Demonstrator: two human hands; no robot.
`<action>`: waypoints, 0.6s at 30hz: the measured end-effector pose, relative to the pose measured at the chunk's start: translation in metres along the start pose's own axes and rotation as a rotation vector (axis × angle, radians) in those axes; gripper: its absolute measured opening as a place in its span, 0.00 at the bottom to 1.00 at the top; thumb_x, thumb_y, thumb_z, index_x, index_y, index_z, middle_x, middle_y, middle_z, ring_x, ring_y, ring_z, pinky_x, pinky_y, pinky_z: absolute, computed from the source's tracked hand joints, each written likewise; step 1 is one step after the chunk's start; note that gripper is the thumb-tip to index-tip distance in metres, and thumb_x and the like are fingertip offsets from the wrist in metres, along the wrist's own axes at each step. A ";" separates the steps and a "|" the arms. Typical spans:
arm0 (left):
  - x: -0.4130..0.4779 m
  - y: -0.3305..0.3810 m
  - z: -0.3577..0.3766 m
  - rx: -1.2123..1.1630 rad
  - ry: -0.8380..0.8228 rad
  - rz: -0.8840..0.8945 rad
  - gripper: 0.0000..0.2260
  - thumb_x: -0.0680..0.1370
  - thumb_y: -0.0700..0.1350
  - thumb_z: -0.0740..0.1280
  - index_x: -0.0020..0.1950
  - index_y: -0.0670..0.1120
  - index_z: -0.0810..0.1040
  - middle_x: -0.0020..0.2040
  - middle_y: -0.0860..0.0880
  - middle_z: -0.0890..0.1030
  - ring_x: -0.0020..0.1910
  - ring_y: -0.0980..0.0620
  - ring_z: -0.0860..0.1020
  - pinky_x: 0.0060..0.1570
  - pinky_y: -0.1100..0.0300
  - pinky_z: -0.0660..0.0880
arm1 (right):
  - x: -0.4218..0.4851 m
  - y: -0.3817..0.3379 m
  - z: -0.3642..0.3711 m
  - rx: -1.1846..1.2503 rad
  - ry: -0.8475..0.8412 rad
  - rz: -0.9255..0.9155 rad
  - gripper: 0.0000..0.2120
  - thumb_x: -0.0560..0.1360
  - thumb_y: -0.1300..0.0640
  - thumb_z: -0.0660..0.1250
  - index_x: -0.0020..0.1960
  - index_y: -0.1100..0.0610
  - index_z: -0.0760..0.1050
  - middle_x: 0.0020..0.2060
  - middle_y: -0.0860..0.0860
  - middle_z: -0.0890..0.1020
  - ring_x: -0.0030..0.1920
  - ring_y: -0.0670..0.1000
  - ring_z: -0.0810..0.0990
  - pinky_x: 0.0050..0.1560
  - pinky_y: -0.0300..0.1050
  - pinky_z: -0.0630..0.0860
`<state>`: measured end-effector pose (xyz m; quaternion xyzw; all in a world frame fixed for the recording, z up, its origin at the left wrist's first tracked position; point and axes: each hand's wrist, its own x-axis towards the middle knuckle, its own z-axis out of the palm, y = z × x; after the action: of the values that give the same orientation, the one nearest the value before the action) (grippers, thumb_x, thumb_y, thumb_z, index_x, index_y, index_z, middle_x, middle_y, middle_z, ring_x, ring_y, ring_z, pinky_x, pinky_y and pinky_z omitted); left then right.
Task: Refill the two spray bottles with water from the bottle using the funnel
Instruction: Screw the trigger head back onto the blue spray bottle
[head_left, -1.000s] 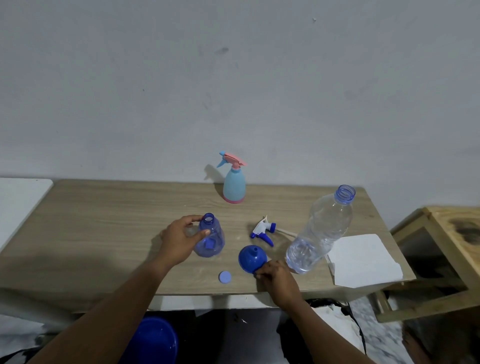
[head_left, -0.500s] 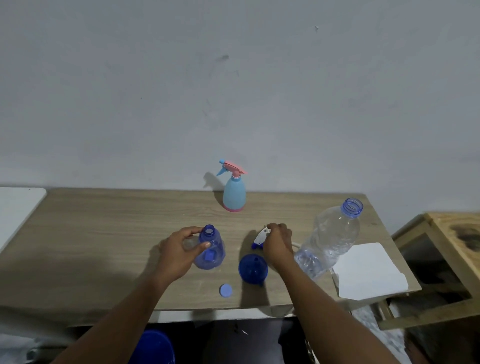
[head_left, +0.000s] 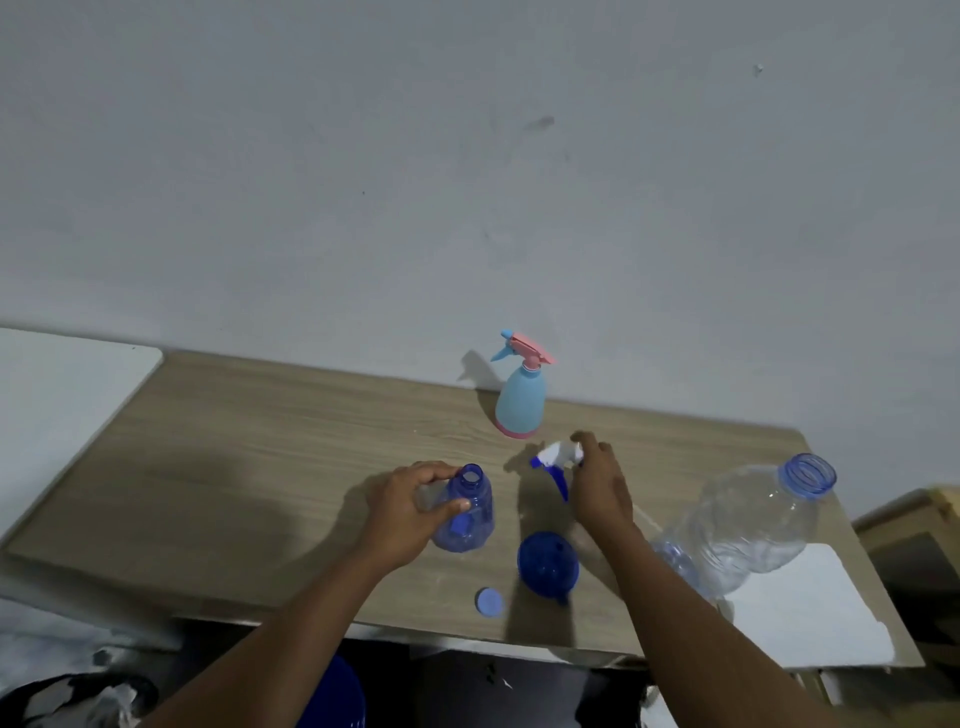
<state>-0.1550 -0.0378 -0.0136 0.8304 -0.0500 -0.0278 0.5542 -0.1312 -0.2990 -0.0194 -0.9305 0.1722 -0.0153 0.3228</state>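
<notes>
Work looks about halfway: left hand (head_left: 402, 512) grips the open translucent blue spray bottle (head_left: 475, 519), right hand (head_left: 597, 488) pinches its white-and-blue trigger head (head_left: 558, 454); pale-blue-and-pink spray bottle (head_left: 521, 400) awaits, capped.

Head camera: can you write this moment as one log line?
left hand: holds uncapped blue spray bottle | right hand: grips trigger sprayer head | blue funnel: on wooden table

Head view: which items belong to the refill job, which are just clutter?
Job: blue spray bottle, gripped by left hand; trigger head, held by right hand; pink-topped spray bottle; funnel; water bottle; blue cap.
Lying about: white paper; blue tub below the table.
</notes>
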 end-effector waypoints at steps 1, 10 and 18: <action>0.000 -0.002 0.001 -0.001 0.000 0.003 0.20 0.67 0.41 0.81 0.48 0.62 0.79 0.46 0.67 0.82 0.51 0.70 0.77 0.51 0.78 0.69 | 0.002 -0.009 -0.007 0.086 0.035 -0.055 0.22 0.80 0.64 0.57 0.70 0.47 0.67 0.63 0.54 0.73 0.52 0.52 0.75 0.49 0.46 0.74; -0.005 0.002 0.001 0.013 0.032 0.018 0.18 0.66 0.44 0.81 0.47 0.62 0.79 0.46 0.68 0.82 0.50 0.70 0.77 0.51 0.78 0.69 | -0.020 -0.089 -0.072 0.753 0.084 -0.225 0.29 0.75 0.65 0.72 0.71 0.47 0.70 0.55 0.53 0.75 0.43 0.51 0.84 0.32 0.43 0.81; -0.007 0.009 0.000 0.017 0.012 0.017 0.18 0.69 0.37 0.79 0.48 0.57 0.78 0.39 0.70 0.82 0.47 0.77 0.75 0.47 0.81 0.68 | -0.050 -0.135 -0.086 0.982 0.070 -0.383 0.27 0.79 0.66 0.67 0.73 0.49 0.68 0.60 0.56 0.78 0.50 0.55 0.86 0.47 0.45 0.83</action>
<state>-0.1622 -0.0403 -0.0057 0.8349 -0.0540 -0.0179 0.5475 -0.1484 -0.2348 0.1339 -0.6836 -0.0175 -0.1840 0.7060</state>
